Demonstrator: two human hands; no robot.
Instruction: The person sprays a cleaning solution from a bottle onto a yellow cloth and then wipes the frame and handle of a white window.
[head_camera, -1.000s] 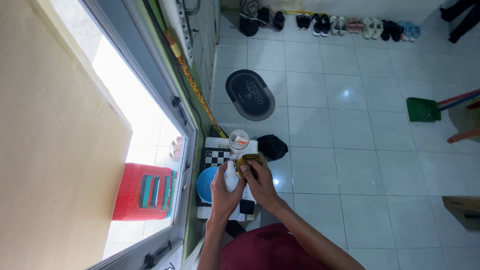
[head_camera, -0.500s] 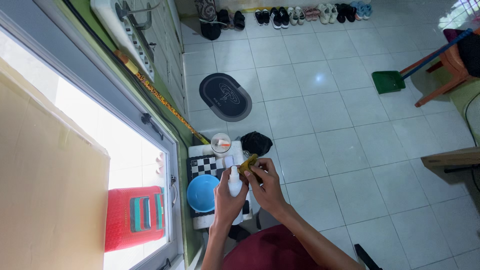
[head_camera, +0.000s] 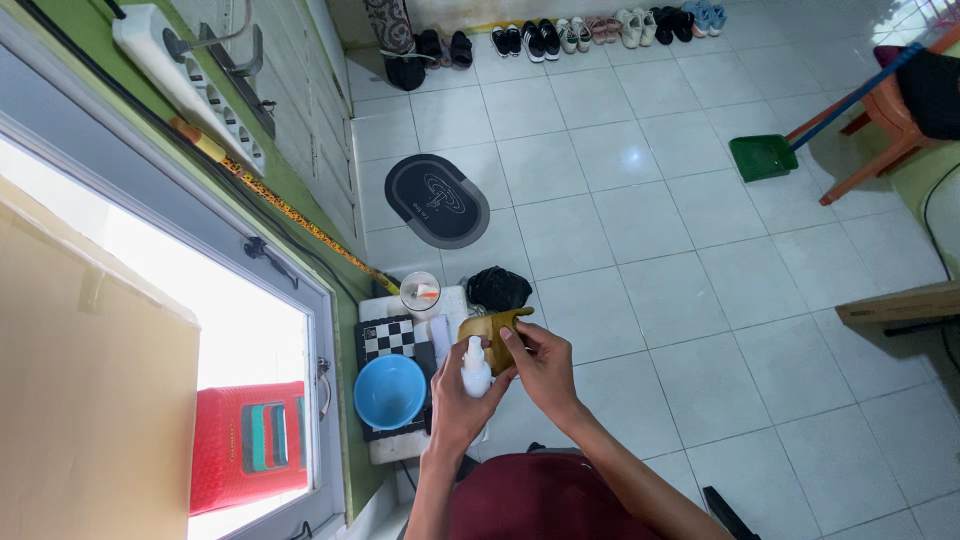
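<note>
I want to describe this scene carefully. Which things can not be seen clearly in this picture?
- White bottle, head view: the left hand wraps its lower part.
- Yellow-brown object: partly behind the right hand; its kind is unclear.
- Clear cup: contents too small.
- Orange chair: cut by the right edge.

The only view comes from the camera on my head, looking almost straight down from well above the white tiled floor (head_camera: 640, 250), with my own hands at the lower middle, just beside the small white table (head_camera: 400, 445). From that table the window (head_camera: 240, 330) runs along the left edge and a row of shoes (head_camera: 570, 35) lies far off at the top. The table sits close below me; the shoes look small and distant.
</note>
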